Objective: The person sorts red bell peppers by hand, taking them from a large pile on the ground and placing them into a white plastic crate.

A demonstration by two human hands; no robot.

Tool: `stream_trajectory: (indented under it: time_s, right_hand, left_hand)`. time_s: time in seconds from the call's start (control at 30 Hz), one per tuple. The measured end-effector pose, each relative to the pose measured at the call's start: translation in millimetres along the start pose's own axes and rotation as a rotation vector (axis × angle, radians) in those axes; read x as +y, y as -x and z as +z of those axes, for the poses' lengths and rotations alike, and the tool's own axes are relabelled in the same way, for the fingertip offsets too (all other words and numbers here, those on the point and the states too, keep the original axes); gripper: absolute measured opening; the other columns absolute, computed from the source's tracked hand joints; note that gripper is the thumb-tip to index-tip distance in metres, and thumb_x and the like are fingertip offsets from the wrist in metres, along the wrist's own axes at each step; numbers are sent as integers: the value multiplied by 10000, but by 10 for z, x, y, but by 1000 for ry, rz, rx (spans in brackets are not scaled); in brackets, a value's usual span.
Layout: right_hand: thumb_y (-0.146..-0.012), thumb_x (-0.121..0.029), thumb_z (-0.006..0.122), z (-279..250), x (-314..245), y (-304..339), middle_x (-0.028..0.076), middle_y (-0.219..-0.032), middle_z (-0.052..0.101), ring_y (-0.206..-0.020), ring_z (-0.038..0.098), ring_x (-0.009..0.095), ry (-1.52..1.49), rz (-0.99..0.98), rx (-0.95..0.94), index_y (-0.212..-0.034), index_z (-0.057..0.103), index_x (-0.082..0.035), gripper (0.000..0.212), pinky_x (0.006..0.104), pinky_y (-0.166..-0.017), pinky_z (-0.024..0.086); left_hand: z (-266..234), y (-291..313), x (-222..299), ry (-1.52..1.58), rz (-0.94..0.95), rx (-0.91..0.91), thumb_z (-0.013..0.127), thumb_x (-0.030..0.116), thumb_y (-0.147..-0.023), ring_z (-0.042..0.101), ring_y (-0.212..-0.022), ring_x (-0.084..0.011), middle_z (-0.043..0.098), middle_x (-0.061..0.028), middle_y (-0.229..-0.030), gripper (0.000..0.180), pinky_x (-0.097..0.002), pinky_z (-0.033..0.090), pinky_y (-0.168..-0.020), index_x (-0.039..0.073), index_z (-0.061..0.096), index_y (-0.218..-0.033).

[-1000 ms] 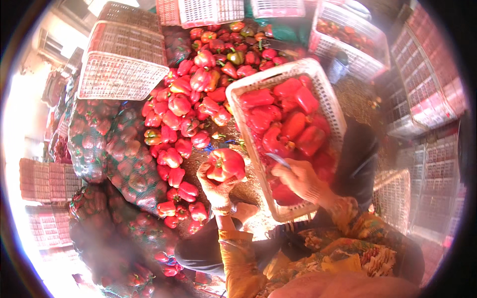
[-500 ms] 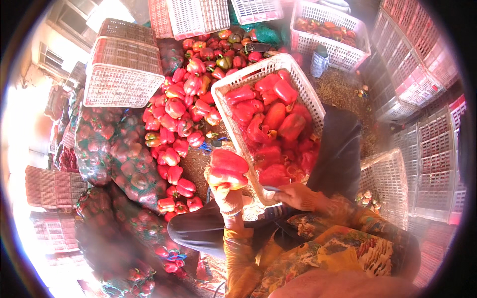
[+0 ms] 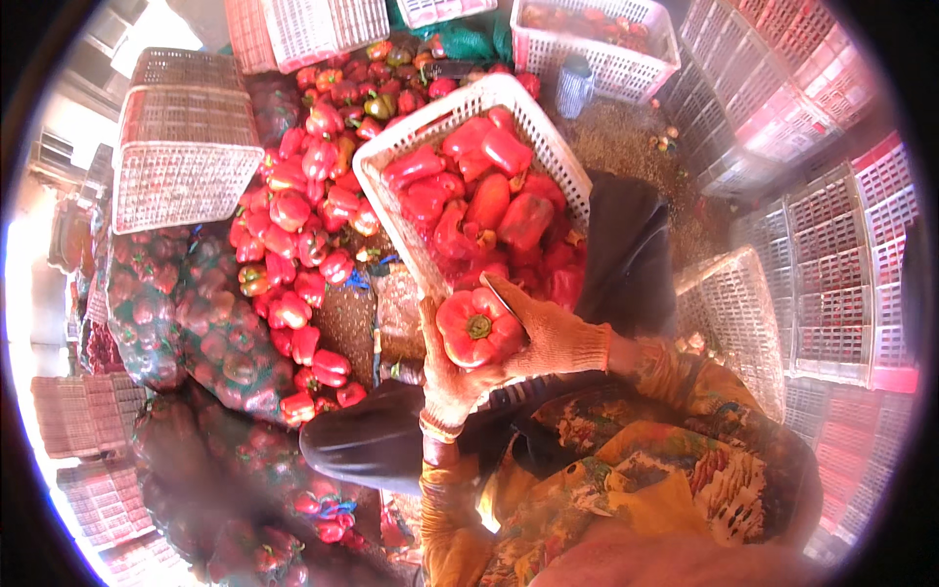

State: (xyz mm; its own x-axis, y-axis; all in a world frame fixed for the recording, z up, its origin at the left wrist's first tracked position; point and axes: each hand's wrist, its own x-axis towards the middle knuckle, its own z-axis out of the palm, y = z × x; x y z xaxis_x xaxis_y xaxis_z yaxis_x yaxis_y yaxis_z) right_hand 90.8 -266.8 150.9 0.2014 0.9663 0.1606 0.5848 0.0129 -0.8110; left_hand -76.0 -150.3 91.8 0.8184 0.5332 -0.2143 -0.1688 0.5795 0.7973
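A red bell pepper (image 3: 468, 344), its green stem toward me, sits between my gloved hands. My left hand (image 3: 450, 389) is closed round its left side and underside. My right hand (image 3: 562, 338) is against the pepper's right side, and a thin knife blade (image 3: 498, 293) projects from it along the pepper's upper edge; the handle is hidden in the fingers. Just beyond both hands stands a white plastic crate (image 3: 559, 135), tilted in view, holding several red peppers (image 3: 489, 201).
Loose peppers (image 3: 289, 210) are heaped left of the crate. Green mesh sacks of peppers (image 3: 220, 338) lie farther left. Stacked crates (image 3: 822, 284) line the right side, with another crate (image 3: 738, 313) beside my leg. A striped blue container (image 3: 574, 88) stands beyond, near a far crate (image 3: 626, 73).
My right hand has come from the crate's near edge to the pepper, bringing the knife. The pepper has turned stem toward me. The whole view has shifted, so surroundings appear farther left.
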Motion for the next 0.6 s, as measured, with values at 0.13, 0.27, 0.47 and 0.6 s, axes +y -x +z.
stream_trajectory:
  time_s: [0.13,0.27,0.47,0.6]
  right_hand:
    - [-719,-312,895,128,-125,-49,168,-1150,604,-996,673,342,-213,93,76,-1324,429,-57,805,405,-840,540]
    - [-695,-292,900,137,-46,28,149,-1157,611,-1001,673,339,-171,70,71,-1312,461,-63,791,409,-842,537]
    - [-767,-143,792,-44,365,415,161,-1151,659,-1058,667,311,-182,52,-95,-1462,385,-65,810,387,-871,545]
    - [-782,-77,679,-331,617,575,133,-1139,659,-841,683,228,-886,552,-549,-1562,251,-72,889,322,-639,538]
  left_hand:
    - [32,99,101,-767,247,191,980,177,-527,536,-1271,-270,520,-137,-1400,1171,-393,473,-1048,50,324,-1490]
    - [245,174,137,-918,244,246,943,177,-548,611,-1167,-278,609,-154,-1279,981,-393,514,-982,39,442,-1381]
    - [448,277,-96,-918,228,165,916,112,-605,675,-1019,-250,658,-144,-1179,859,-370,560,-883,15,474,-1335]
    - [110,383,-311,-289,-183,-36,861,4,-610,678,-892,-225,664,-112,-1054,814,-345,574,-746,-24,472,-1325]
